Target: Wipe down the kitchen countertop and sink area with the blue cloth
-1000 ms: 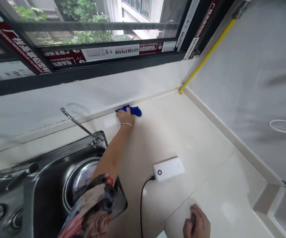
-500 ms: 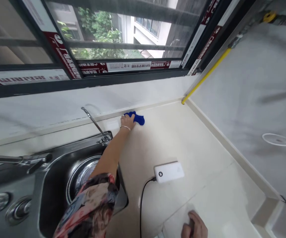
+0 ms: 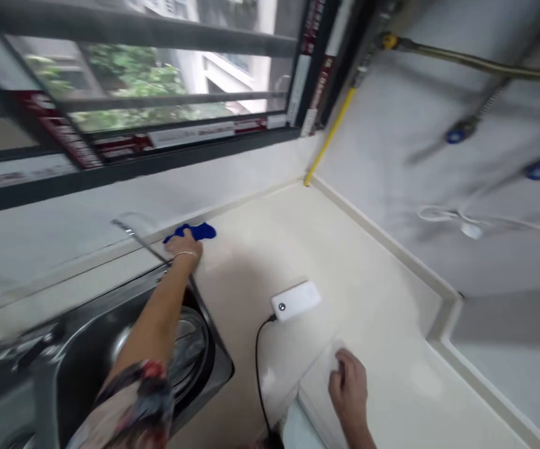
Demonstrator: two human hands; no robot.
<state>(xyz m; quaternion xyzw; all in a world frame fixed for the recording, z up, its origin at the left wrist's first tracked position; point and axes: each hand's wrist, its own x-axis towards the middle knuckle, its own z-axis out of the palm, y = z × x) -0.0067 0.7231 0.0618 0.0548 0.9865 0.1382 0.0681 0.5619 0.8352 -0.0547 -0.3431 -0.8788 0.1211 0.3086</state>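
Observation:
My left hand (image 3: pixel 184 247) presses a bunched blue cloth (image 3: pixel 202 231) onto the counter, against the low ledge under the window, just behind the sink corner. Its fingers curl over the cloth and partly hide it. Over the light counter at the lower right is my right hand (image 3: pixel 348 381), its fingers bent in and nothing visible in them. Between the hands lies a white power bank (image 3: pixel 296 300) with a black cable (image 3: pixel 259 362) plugged into it.
A steel sink (image 3: pixel 223 358) with a round metal colander (image 3: pixel 188 349) inside stands at left, partly hidden by my left arm. A thin faucet (image 3: pixel 139 240) rises behind it. A yellow pipe (image 3: pixel 330 138) runs up the back corner, and blue-handled valves (image 3: pixel 456 135) stick out from the right wall.
My left hand has slid left along the back ledge with the cloth, toward the faucet. More of my right hand shows now, further forward over the counter. The view has turned right.

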